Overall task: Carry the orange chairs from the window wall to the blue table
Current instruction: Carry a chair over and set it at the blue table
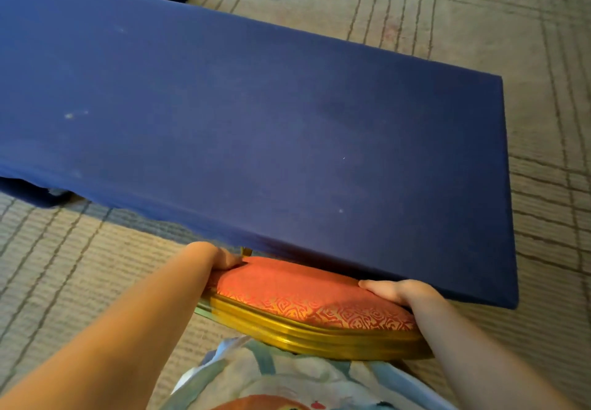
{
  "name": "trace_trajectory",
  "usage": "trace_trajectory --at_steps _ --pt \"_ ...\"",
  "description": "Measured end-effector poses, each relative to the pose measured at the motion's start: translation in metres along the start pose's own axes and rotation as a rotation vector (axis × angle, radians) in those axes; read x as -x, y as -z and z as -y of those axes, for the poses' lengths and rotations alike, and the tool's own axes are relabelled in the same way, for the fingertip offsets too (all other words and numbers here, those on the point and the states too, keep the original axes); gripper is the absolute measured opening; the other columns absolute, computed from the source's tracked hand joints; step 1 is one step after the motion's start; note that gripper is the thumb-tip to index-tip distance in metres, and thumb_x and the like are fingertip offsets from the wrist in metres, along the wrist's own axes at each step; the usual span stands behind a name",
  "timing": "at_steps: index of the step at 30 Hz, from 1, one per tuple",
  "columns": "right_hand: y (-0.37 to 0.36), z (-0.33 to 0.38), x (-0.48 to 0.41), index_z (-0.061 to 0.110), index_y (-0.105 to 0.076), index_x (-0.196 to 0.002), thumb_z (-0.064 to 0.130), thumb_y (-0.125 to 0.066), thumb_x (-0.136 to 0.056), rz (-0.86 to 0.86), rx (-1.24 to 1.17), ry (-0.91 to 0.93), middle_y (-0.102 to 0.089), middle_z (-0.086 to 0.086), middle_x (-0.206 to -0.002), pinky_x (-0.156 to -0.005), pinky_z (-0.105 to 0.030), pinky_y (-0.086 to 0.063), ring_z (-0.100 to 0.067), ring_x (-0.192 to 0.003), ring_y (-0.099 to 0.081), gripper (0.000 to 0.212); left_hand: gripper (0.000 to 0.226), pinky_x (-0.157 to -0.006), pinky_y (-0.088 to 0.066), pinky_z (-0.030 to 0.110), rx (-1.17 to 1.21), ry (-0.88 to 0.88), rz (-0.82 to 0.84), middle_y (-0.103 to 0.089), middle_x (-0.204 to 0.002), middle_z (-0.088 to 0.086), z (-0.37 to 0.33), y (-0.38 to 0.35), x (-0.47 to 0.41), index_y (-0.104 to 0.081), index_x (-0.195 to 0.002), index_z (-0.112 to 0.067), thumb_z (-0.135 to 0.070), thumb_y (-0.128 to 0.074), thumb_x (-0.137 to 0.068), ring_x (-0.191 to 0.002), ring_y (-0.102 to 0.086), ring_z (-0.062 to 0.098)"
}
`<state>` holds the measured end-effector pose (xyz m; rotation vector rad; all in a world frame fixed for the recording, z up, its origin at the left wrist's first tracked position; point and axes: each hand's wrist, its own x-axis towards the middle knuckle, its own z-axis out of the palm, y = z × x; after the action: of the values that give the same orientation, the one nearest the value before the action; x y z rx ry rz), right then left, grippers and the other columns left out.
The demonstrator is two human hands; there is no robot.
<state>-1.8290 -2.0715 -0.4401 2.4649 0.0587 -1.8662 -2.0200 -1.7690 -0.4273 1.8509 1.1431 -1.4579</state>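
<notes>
Orange chair (307, 297) sits partly under blue table (256, 121), L hand (220, 257) & R hand (399, 292) grip seat; I'd nudge it in next.

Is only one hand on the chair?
No: the left hand and the right hand both grip the chair by its seat.

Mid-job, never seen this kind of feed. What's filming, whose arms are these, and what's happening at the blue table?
No machine here: one camera worn on a person's head looks down at their own bare arms. Their left hand and right hand grip opposite sides of an orange patterned cushioned chair seat with a gold frame, whose far edge is hidden beneath the long table covered in dark blue cloth. The cloth shows only a few pale specks. Around it lies striped beige carpet.
</notes>
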Motion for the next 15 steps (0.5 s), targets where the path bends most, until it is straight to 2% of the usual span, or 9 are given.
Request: trace_trajectory --at_steps 5,8,10,12,15 --pt "0.0 0.005 0.0 0.023 -0.031 -0.152 0.065 -0.038 -0.095 0.04 -0.01 -0.01 -0.03 -0.007 -0.158 -0.115 -0.035 -0.023 -0.026 -0.143 -0.033 0.071 0.078 -0.101 -0.037 0.036 -0.043 -0.006 -0.02 -0.04 -0.149 0.007 -0.001 0.003 0.003 -0.042 -0.143 -0.017 -0.072 -0.033 -0.088 -0.13 -0.046 0.025" --pt "-0.004 0.005 0.006 0.026 -0.032 -0.153 0.065 -0.038 -0.095 0.042 -0.005 0.001 -0.031 -0.007 -0.158 -0.117 -0.037 -0.023 -0.026 -0.142 -0.034 0.07 0.077 -0.104 -0.034 0.038 -0.106 -0.01 -0.083 -0.038 -0.151 0.006 0.002 -0.001 0.005 -0.041 -0.143 -0.017 -0.071 -0.033 -0.088 -0.134 -0.041 0.027" --pt "-0.011 0.004 0.013 0.026 -0.032 -0.153 0.066 -0.039 -0.094 0.026 0.008 0.014 -0.033 -0.007 -0.158 -0.117 -0.039 -0.024 -0.027 -0.141 -0.036 0.071 0.074 -0.099 -0.039 0.038 -0.122 -0.037 -0.11 -0.044 -0.146 0.007 0.005 -0.006 0.007 -0.046 -0.14 -0.016 -0.069 -0.036 -0.089 -0.128 -0.048 0.028" --pt "-0.02 0.005 0.021 0.022 -0.038 -0.15 0.064 -0.04 -0.094 0.023 0.043 0.037 -0.039 -0.008 -0.154 -0.115 -0.039 -0.028 -0.027 -0.137 -0.041 0.071 0.072 -0.093 -0.045 0.037 -0.121 -0.079 -0.124 -0.052 -0.138 0.009 0.006 -0.013 0.009 -0.051 -0.135 -0.014 -0.067 -0.041 -0.088 -0.119 -0.055 0.029" --pt "-0.032 0.008 0.037 0.013 -0.048 -0.144 0.057 -0.044 -0.096 -0.043 0.038 0.123 -0.048 -0.009 -0.146 -0.11 -0.033 -0.036 -0.025 -0.13 -0.05 0.066 0.072 -0.097 -0.046 0.04 -0.093 -0.139 -0.118 -0.054 -0.135 0.011 0.009 -0.025 0.016 -0.052 -0.133 -0.011 -0.067 -0.043 -0.087 -0.115 -0.057 0.03"
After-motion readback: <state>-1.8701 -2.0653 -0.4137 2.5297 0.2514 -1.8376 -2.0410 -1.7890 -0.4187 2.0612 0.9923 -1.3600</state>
